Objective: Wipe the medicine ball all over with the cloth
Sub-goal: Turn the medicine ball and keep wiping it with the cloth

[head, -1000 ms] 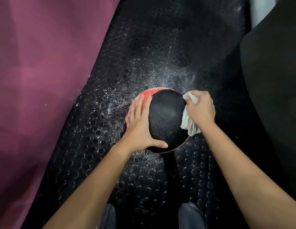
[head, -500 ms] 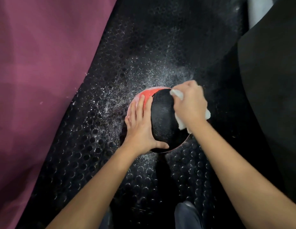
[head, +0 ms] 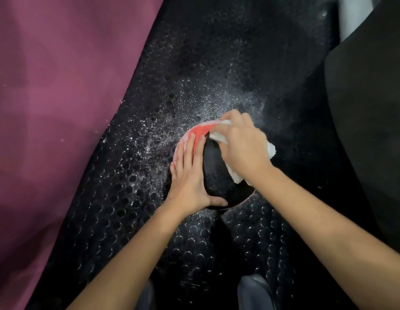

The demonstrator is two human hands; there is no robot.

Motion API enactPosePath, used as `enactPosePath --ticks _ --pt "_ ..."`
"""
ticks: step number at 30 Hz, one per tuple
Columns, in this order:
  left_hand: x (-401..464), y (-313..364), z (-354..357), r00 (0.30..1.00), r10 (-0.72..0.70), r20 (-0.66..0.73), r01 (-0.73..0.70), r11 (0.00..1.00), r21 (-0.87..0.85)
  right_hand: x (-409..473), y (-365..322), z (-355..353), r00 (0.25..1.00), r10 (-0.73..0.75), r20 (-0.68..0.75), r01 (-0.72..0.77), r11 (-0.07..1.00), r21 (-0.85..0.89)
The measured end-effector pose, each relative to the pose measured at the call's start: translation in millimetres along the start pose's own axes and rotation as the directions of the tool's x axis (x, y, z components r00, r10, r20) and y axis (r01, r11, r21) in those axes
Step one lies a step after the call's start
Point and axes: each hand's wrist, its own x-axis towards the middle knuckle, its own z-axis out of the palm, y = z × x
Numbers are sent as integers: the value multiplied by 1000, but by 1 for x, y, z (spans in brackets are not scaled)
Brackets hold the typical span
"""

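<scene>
While the medicine ball (head: 214,173) sat on the studded black mat (head: 132,198), the left hand (head: 190,175) lay flat with fingers straight against its side, and the right hand (head: 241,146) gripped the white cloth (head: 233,174), pressing it on top.

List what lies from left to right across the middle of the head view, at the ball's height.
Purple mat → studded black floor → left hand → medicine ball → right hand, gripping the cloth → black pad.
</scene>
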Motion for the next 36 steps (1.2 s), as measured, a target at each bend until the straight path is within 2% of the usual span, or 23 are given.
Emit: enactPosePath --ticks 3,4,5,7,8,9,11,13,14,15,21,24,26,28,29,30,31,33,34,35,36 --pt "1 4 1 1000 15 -3 -15 1000 7 16 20 -2 957 290 17 -288 941 178" --pt "2 7 1 1000 8 -4 -8 1000 8 15 17 -2 949 314 10 -312 937 159" --pt "4 7 1 1000 -3 -6 3 1000 5 12 10 -3 962 271 -3 -270 957 103" --pt "4 4 1 1000 -19 -12 19 1000 -14 2 -6 -3 996 85 4 -85 996 -9" --pt "2 2 0 1000 -21 -18 20 999 -30 -4 -8 -2 1000 13 12 -13 1000 -19" --pt "1 -1 0 1000 -19 -20 18 999 -47 -7 -3 0 1000 18 7 -18 1000 10" --pt "-1 -6 -3 1000 -12 -13 11 997 -80 -3 21 3 966 260 -8 -254 947 196" --pt "1 -10 -6 1000 -4 -9 2 994 -112 4 48 11 870 490 64 -470 782 410" --pt "3 -10 -7 1000 0 -4 0 992 -123 5 56 14 825 551 124 -540 707 456" --pt "5 -11 -8 1000 2 3 -2 992 -129 6 60 18 803 575 156 -575 681 453" --pt "7 -12 -10 998 44 38 -40 994 -100 12 63 25 787 592 176 -600 666 443" --pt "6 -11 -7 999 31 15 -30 996 -86 7 54 21 805 584 102 -563 698 443" --pt "6 -10 -6 1000 18 -2 -18 995 -96 -5 33 15 860 510 -13 -464 793 395" --pt "6 -12 -6 1000 1 -26 -4 993 -120 -21 9 11 934 334 -126 -292 918 270" --pt "6 -15 -6 999 0 -42 -5 991 -135 -27 3 11 954 263 -141 -224 944 243" --pt "5 -17 -6 999 4 -51 -11 989 -146 -29 5 12 958 253 -134 -213 943 258" --pt "5 -19 -6 999 9 -52 -17 988 -153 -25 14 15 941 321 -110 -270 906 327" --pt "5 -18 -7 999 16 -50 -24 986 -163 -11 34 17 855 518 -24 -439 746 501" --pt "6 -17 -7 999 20 -50 -28 985 -167 -6 39 17 817 576 -1 -488 694 529" --pt "8 -16 -7 998 20 -54 -30 985 -172 -4 36 15 802 598 4 -511 682 523" --pt "9 -17 -7 998 16 -58 -26 984 -178 -5 30 14 816 578 -7 -498 710 498"
